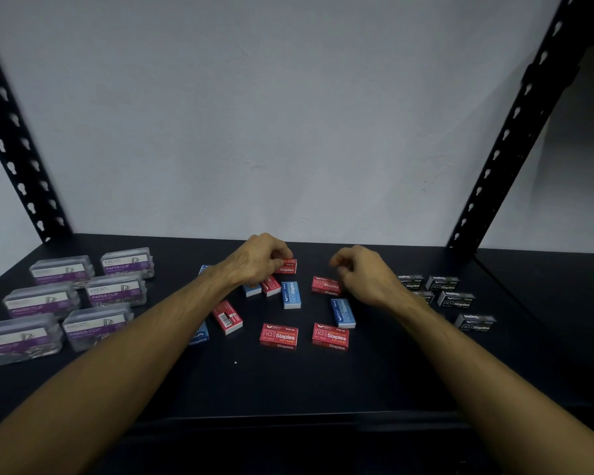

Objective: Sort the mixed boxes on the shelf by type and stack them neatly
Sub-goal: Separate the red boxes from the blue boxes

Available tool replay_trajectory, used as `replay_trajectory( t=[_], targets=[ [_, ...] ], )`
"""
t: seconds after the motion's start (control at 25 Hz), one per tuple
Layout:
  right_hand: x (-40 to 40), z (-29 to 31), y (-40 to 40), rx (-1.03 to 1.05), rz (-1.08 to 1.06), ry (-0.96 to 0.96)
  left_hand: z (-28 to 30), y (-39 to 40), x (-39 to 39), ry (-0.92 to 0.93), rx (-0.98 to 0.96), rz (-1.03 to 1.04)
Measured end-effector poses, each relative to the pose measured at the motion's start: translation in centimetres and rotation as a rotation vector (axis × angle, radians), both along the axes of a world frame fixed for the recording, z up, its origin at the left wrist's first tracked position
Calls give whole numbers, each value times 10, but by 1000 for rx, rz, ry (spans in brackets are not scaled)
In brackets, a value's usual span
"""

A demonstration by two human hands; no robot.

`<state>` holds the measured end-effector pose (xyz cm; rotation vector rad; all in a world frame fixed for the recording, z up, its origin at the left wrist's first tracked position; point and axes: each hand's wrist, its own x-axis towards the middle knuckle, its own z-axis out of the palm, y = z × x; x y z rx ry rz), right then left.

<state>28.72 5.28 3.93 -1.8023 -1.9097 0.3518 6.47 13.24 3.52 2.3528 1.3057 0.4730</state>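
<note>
Head camera footage is filled in its lower half by a dark shelf board (288, 389), whose front edge is seen across the bottom of the frame. Two bare forearms are stretched over it from the lower corners toward the centre.

Nearest the front edge, at centre, two red staple boxes (278, 335) are laid side by side, label up. Just left of them a red box showing its barcode (227, 317) is set at an angle, and a blue box (199, 335) is partly covered by the left forearm. Slightly farther back, two more blue staple boxes (291, 295) are laid lengthwise, well mixed among the red ones.

At lower left, six clear paper clip boxes (98, 325) are grouped in two rows. At right, black staple boxes (475, 322) are gathered in a loose cluster, some hidden behind the right wrist.

Farther back, a red staple box (288, 266) is gripped by the curled fingers of the left hand (258, 260), with further red and blue boxes partly hidden beneath that hand. The right hand (360, 272) is held with fingers curled over another red box (325, 286); whether anything is pinched cannot be told.

Behind the board, a plain pale wall (271, 114) is seen, framed by black perforated uprights (18, 149) at upper left and upper right.
</note>
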Motion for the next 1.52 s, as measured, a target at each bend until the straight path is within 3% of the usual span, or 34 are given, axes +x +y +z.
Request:
replay_trajectory(
  t=[0.24, 0.6, 0.88, 1.16, 1.52],
  targets=[
    [-7, -1, 4, -278, 65, -120, -1, 1, -2, 6, -22, 6],
    [-16, -4, -3, -138, 94, -56, -4, 2, 2, 14, -4, 3],
    [-2, 9, -3, -93, 44, -194, 1, 0, 12, -5, 9, 12],
    [25, 13, -1, -182, -32, -365, -2, -9, 51, -57, 18, -53],
    [33, 7, 5, -182, -44, -411, -9, -14, 71, -24, 47, -84]
  ],
)
